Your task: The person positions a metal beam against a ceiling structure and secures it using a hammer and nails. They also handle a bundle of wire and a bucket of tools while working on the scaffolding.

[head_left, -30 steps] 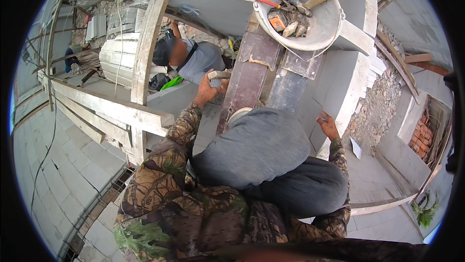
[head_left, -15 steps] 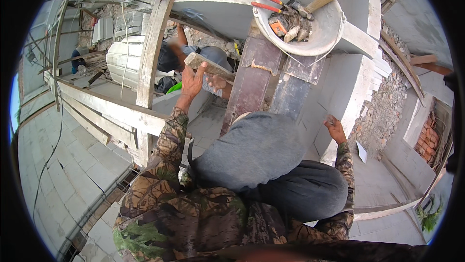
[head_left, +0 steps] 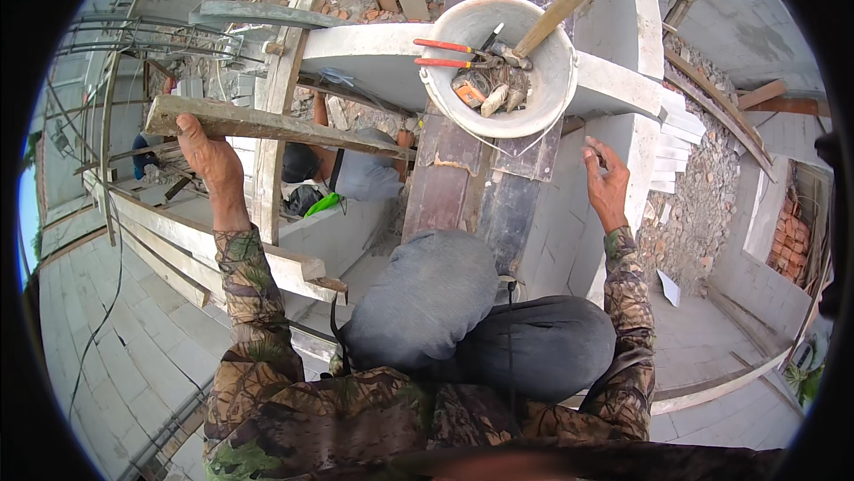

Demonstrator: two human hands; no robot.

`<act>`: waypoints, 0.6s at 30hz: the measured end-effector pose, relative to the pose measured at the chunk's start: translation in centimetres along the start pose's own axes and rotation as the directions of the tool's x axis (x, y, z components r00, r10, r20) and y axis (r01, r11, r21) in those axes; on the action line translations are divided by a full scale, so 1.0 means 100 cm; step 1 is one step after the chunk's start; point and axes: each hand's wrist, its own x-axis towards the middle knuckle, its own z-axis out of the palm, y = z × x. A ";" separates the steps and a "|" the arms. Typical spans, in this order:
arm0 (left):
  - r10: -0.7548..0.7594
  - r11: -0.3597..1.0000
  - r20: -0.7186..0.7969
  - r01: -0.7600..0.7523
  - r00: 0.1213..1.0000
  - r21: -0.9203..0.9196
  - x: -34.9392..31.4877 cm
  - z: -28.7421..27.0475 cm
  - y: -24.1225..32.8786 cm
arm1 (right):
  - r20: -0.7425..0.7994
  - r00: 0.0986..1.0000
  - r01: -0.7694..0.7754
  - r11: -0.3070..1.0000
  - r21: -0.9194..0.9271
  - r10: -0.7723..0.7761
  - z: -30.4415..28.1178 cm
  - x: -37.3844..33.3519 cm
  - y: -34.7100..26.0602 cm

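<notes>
My left hand (head_left: 212,161) grips the left end of a rough timber beam (head_left: 294,128), its thumb up over the near face. The beam runs rightward across an upright wooden post, toward the plank walkway. Below it, a co-worker in a grey shirt (head_left: 366,177) and dark headwear is partly hidden; a hand of theirs appears close to the beam's far end. Over the pale block wall (head_left: 633,156) at the right, my right hand (head_left: 608,185) is raised, fingers loosely bent and apart, with nothing visible in it.
A white bucket (head_left: 559,105) with red-handled pincers (head_left: 445,52), a wooden-handled hammer (head_left: 553,18) and small items stands on dark planks (head_left: 438,201) ahead of my knees. Wooden formwork (head_left: 267,254) lies left. Rubble (head_left: 680,223) and bricks (head_left: 789,236) are on the right.
My left hand has moved left with the timber beam, and far more of its length shows. My right hand has risen forward along the wall. The view has shifted, so the bucket appears farther left.
</notes>
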 end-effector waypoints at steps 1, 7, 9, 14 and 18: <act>0.039 0.999 0.035 -0.038 0.999 -0.026 0.011 0.001 0.015 | 0.020 0.996 0.089 0.996 0.007 -0.089 0.002 0.008 -0.012; 0.179 0.960 0.064 -0.160 0.982 -0.229 0.090 0.018 0.132 | 0.058 0.998 0.005 0.997 0.071 -0.009 -0.033 0.009 -0.053; 0.179 0.942 0.201 -0.109 0.963 -0.317 0.116 0.018 0.186 | 0.061 0.995 -0.084 0.993 0.083 0.079 -0.063 -0.012 -0.063; 0.167 0.831 0.583 0.204 0.795 -0.517 0.173 0.026 0.305 | 0.050 0.935 -0.355 0.913 0.202 0.352 -0.136 -0.089 -0.103; 0.232 0.709 0.721 0.393 0.653 -0.585 0.204 0.050 0.392 | 0.033 0.899 -0.430 0.864 0.261 0.437 -0.183 -0.158 -0.173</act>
